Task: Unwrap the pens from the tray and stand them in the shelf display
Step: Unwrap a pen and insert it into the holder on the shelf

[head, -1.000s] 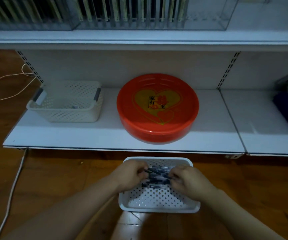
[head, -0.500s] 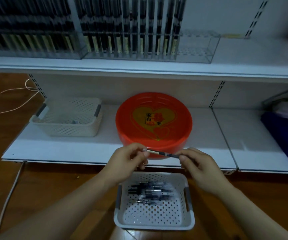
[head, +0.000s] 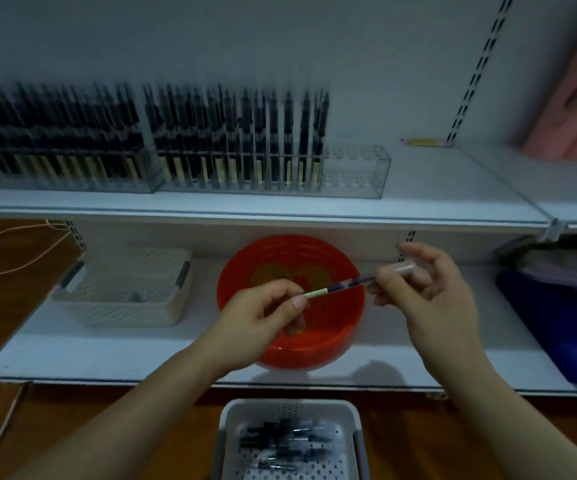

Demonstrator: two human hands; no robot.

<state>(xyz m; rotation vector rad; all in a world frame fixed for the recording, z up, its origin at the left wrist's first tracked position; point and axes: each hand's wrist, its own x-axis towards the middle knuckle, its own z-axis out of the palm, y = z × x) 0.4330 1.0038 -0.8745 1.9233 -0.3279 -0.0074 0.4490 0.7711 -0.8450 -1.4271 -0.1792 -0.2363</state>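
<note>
Both hands hold one dark pen level above the red round tray. My left hand pinches its pale labelled end. My right hand pinches the other end between thumb and fingers. Whether clear wrap still covers the pen I cannot tell. A white perforated tray on the floor below holds several more wrapped pens. On the upper shelf a clear display rack stands full of upright pens, with vacant holes at its right end.
A second white perforated basket sits left on the lower shelf. Blue and grey bags lie at the right, a pink item above them. A thin cord runs over the wooden floor at left.
Both hands took one pen out of the floor tray and raised it in front of the red tray. The view has tilted up, so the pen display now shows.
</note>
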